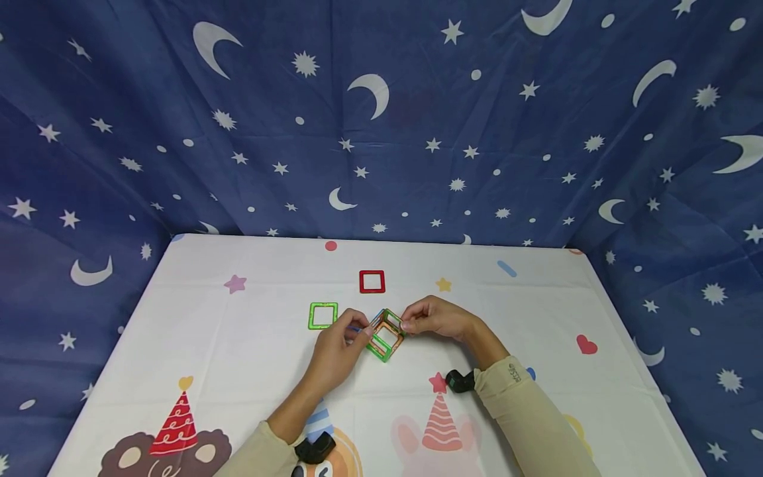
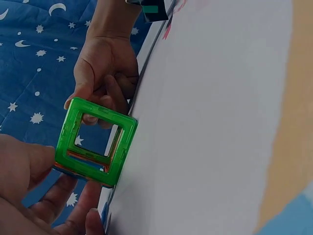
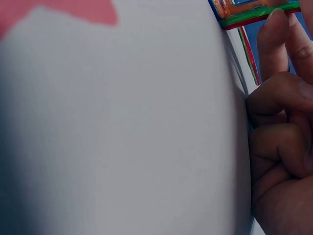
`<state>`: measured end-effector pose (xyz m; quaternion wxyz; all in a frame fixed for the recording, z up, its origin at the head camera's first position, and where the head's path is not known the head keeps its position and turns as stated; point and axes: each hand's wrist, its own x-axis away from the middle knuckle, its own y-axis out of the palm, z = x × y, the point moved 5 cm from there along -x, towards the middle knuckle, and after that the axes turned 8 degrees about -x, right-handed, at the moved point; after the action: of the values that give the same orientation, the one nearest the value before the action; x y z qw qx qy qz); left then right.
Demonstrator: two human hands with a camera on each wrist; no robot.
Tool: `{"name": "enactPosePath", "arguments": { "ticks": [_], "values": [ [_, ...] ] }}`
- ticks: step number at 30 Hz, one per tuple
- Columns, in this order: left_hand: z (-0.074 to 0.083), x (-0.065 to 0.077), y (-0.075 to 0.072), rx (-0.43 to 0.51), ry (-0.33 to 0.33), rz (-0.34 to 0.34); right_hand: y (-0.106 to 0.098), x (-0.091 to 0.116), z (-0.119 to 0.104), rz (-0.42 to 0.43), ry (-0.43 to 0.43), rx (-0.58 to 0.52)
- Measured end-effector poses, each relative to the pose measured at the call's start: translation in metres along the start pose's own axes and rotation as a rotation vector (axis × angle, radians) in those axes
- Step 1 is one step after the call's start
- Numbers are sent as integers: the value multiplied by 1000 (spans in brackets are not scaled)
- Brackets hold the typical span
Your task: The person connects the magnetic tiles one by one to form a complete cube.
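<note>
A box-like build of square magnetic tiles [image 1: 385, 356], with green, orange and blue frames, is between the two hands just above or on the white cloth. My left hand [image 1: 334, 351] pinches its left side between thumb and fingers. On the opposite side, my right hand [image 1: 442, 319] grips a green-edged tile with its fingertips. The left wrist view shows one green tile [image 2: 126, 139] face-on, with the orange and blue frames behind it. Along the top of the right wrist view, fingertips lie against a green tile edge [image 3: 247, 18].
A loose green square tile [image 1: 323, 304] lies left of the build, close to my left hand. Farther back is a red square tile [image 1: 372, 291]. The white table cloth [image 1: 238, 358] has printed party animals and shapes. A blue starry curtain [image 1: 411, 119] stands around the back and sides.
</note>
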<state>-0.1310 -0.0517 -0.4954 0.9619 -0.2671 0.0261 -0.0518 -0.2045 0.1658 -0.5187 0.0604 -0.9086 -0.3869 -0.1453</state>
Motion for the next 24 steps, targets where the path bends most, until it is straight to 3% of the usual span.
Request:
{"name": "enactPosePath", "arguments": {
  "ticks": [9,24],
  "values": [
    [-2,0,3,24,-62,5,-1,-1,1,6,2,19],
    [-4,0,10,-25,-130,12,0,0,-1,7,-3,34]
  ]
}}
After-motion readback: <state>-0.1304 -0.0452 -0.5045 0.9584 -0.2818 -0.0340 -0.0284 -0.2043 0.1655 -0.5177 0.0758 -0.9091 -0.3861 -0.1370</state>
